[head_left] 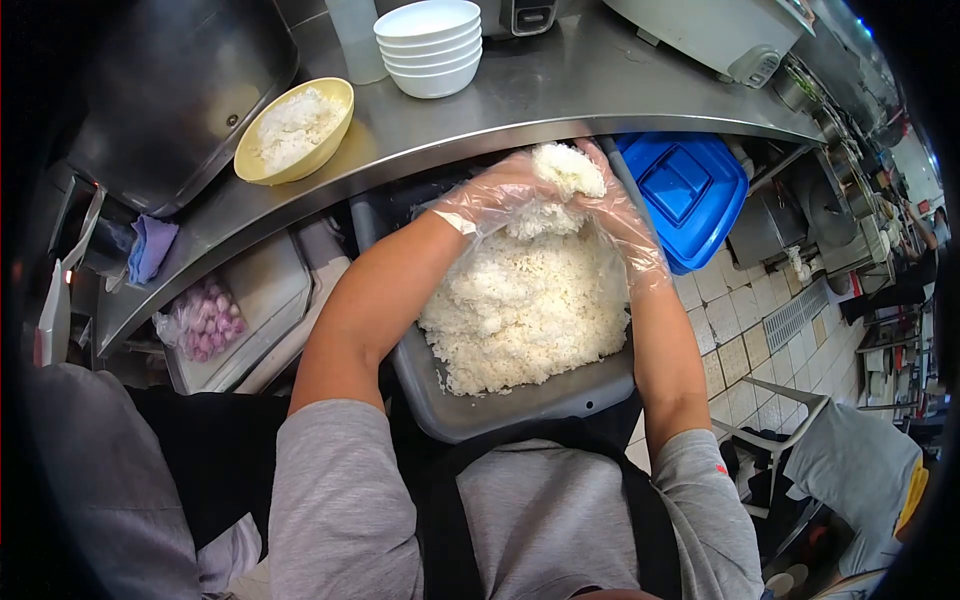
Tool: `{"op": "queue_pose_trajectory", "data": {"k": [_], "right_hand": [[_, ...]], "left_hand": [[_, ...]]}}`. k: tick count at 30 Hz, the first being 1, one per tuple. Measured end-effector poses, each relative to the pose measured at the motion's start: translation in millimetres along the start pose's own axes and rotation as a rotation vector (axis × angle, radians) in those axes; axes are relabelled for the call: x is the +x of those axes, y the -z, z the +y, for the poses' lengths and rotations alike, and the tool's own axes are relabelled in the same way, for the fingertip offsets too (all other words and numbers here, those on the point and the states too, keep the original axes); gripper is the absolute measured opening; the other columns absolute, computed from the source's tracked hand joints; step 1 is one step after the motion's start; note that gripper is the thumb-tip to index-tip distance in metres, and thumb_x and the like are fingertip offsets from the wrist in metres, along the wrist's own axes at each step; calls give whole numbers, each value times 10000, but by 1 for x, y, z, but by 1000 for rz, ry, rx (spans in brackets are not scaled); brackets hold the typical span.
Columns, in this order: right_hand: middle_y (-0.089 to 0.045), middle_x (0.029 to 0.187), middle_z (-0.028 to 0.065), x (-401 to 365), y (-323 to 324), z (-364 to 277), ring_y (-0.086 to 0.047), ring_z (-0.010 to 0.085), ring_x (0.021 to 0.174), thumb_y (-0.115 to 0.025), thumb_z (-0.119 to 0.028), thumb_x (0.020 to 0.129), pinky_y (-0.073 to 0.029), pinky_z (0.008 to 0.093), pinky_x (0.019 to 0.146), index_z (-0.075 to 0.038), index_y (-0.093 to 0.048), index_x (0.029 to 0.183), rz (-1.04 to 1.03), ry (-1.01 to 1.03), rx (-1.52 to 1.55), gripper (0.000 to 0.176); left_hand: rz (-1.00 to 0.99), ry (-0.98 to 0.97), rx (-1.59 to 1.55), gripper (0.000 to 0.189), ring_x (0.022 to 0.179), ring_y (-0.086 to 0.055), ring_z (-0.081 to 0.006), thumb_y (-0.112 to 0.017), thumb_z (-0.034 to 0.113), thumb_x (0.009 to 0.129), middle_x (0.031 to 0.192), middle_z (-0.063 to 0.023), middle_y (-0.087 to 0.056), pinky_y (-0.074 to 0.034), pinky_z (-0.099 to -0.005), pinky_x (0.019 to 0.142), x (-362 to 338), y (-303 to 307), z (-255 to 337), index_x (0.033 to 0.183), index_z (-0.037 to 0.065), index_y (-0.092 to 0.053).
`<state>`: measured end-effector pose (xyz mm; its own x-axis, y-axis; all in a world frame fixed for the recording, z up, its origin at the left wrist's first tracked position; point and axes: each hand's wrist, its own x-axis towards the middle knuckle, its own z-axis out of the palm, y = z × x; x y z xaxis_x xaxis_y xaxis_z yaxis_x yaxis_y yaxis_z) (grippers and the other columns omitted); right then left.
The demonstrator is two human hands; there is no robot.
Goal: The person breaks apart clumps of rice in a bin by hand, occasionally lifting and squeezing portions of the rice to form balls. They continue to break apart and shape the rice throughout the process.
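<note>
White rice (530,315) fills much of a grey tub (490,415) in front of my body. Both my hands wear clear plastic gloves and are over the tub's far end. My left hand (510,190) is curled against the left side of a clump of rice (568,170). On the clump's right side is my right hand (612,205), with its fingers partly behind the rice. More loose rice lies just below the clump, between the two hands.
On the steel counter (560,85) stand a yellow bowl (335,120) of rice, stacked white bowls (430,70) and a cooker (700,35). A blue lid (685,195) is right of the tub. A bag of pink-purple items (208,322) lies left. Another person (918,265) is far right.
</note>
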<state>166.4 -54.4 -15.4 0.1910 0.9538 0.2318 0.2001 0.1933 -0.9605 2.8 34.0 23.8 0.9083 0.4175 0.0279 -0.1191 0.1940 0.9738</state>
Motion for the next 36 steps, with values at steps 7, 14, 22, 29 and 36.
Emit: {"op": "queue_pose_trajectory", "data": {"k": [7, 14, 22, 29, 36], "right_hand": [[-493, 1290, 68, -1, -10, -5, -441, 188, 1212, -662, 35, 694, -322, 301, 1040, -84, -353, 1372, 74, -115, -74, 755], [-515, 1267, 105, -2, -14, -6, -474, 217, 1186, -710, 16, 679, -348, 310, 1019, -122, -348, 1367, 50, -140, -262, 789], [-559, 1212, 128, -1, -12, 10, -518, 237, 1145, -710, -9, 670, -374, 324, 992, -134, -345, 1363, 61, -65, -335, 794], [-613, 1073, 220, -1, -7, 14, -577, 375, 1041, -555, -63, 787, -456, 416, 881, -245, -406, 1328, 13, -155, -700, 590], [-627, 1075, 150, -4, -16, -7, -591, 294, 1037, -506, 84, 749, -449, 357, 909, -150, -548, 1186, 11, 161, -551, 498]], "left_hand": [[102, -71, 179, 405, 1015, -605, -180, -665, 34, 707, 1075, -99, -644, -459, -291, 900, 3, -2, -10, 1104, -17, -603], [229, -165, 789, 395, 985, -612, -235, -640, 164, 742, 1065, -121, -648, -457, -327, 870, 23, 26, -59, 1126, 74, -609], [46, 2, 821, 516, 1006, -578, -217, -703, 122, 701, 1089, -113, -621, -425, -323, 917, 25, 32, -48, 1181, 11, -550], [-138, 240, 498, 846, 1063, -540, -226, -823, 192, 614, 1150, -147, -573, -395, -297, 955, 8, 27, -16, 1301, -49, -391], [-267, 73, 542, 936, 1157, -497, -204, -850, 204, 587, 1238, -110, -543, -355, -317, 1017, -7, 20, 7, 1373, 88, -354]]}}
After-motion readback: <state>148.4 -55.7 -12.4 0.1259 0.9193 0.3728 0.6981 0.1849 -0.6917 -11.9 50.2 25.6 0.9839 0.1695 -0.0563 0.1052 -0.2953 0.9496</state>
